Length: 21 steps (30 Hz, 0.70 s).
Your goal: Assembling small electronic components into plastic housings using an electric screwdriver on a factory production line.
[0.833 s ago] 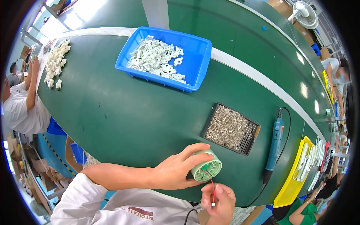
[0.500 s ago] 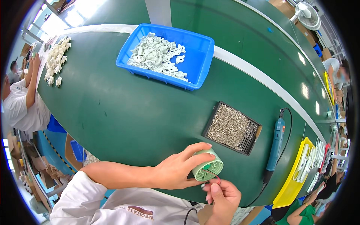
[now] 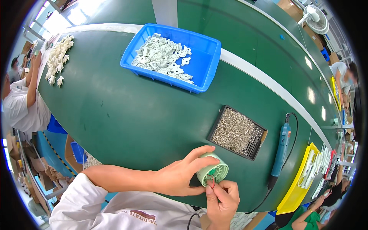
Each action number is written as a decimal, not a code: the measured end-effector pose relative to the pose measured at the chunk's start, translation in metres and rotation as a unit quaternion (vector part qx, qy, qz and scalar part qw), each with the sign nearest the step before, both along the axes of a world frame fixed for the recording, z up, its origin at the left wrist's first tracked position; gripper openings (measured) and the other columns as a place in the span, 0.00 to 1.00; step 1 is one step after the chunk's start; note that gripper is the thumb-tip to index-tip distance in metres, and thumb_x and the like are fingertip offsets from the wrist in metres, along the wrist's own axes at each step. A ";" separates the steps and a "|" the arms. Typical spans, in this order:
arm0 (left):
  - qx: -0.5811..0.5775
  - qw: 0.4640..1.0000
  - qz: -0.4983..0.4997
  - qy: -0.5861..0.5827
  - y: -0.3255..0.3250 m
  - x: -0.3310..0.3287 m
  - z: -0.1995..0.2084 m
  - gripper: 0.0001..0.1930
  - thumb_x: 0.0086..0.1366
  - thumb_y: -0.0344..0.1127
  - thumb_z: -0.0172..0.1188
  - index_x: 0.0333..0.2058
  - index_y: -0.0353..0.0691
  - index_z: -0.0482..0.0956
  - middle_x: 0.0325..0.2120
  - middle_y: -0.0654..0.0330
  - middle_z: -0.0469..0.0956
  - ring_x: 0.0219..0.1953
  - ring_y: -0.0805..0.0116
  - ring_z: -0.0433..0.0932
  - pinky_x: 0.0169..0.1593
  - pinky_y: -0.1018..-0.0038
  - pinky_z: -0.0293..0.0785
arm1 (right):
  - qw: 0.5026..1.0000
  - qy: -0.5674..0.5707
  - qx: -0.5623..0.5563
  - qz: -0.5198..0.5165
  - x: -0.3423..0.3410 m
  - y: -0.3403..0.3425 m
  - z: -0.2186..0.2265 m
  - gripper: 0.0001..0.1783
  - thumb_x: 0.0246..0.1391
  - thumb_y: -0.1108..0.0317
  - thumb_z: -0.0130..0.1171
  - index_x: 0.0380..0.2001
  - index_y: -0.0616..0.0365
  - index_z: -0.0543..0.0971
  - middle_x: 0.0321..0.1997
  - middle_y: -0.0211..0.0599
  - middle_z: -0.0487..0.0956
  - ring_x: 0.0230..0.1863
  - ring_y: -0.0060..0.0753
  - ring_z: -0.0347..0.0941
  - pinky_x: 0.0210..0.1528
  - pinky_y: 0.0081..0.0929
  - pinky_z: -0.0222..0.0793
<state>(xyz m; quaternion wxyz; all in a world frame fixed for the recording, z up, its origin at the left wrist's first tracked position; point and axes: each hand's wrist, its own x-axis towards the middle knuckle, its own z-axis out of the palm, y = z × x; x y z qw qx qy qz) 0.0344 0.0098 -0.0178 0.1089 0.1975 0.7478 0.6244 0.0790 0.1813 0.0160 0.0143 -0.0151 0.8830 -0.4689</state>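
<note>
One pale green cylinder (image 3: pixel 221 168), lower centre of the frame, clasped in the left hand (image 3: pixel 174 179); one red wire (image 3: pixel 214 182) at its open end, pinched by the right hand (image 3: pixel 223 201). Beyond, right of centre: black tray (image 3: pixel 251 148) of small metal pieces (image 3: pixel 233 130), teal power tool (image 3: pixel 281 147); upper centre, blue bin (image 3: pixel 203 64).

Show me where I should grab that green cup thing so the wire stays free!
Probably take the green cup by its round outer wall, from the left, as the left hand does: fingers and thumb can wrap that curve. Its open, ribbed end faces the right hand, and the red wire comes out there, so that end is best left clear.
</note>
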 end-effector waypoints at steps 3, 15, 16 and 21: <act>0.069 0.995 -0.042 -0.066 -0.002 -0.002 0.002 0.35 0.52 0.30 0.66 0.56 0.44 0.58 0.60 0.48 0.51 0.50 0.52 0.71 0.45 0.66 0.75 | 1.000 0.022 -0.017 -0.006 0.000 0.001 -0.003 0.10 0.50 0.70 0.62 0.35 0.65 0.81 0.30 0.34 0.69 0.28 0.24 0.64 0.29 0.18 0.60; 0.220 0.950 -0.024 -0.223 -0.004 -0.007 0.011 0.42 0.49 0.22 0.67 0.60 0.41 0.54 0.57 0.55 0.49 0.60 0.61 0.59 0.60 0.65 0.62 | 0.962 0.069 -0.213 -0.156 0.014 -0.004 -0.018 0.18 0.51 0.70 0.60 0.43 0.69 0.71 0.35 0.37 0.71 0.33 0.23 0.68 0.38 0.20 0.66; 0.219 0.950 -0.026 -0.222 -0.005 -0.008 0.010 0.42 0.49 0.22 0.67 0.60 0.41 0.54 0.57 0.55 0.49 0.60 0.61 0.59 0.60 0.65 0.62 | 0.962 0.071 -0.213 -0.157 0.017 -0.001 -0.019 0.18 0.51 0.70 0.60 0.43 0.69 0.71 0.35 0.37 0.71 0.33 0.23 0.68 0.38 0.20 0.66; 0.222 0.952 -0.048 -0.203 -0.005 -0.007 0.005 0.42 0.48 0.23 0.68 0.60 0.40 0.55 0.57 0.56 0.49 0.61 0.62 0.56 0.61 0.65 0.58 | 0.964 -0.107 -0.231 -0.078 0.018 0.004 -0.020 0.11 0.53 0.74 0.58 0.38 0.68 0.72 0.36 0.37 0.76 0.37 0.22 0.71 0.42 0.22 0.68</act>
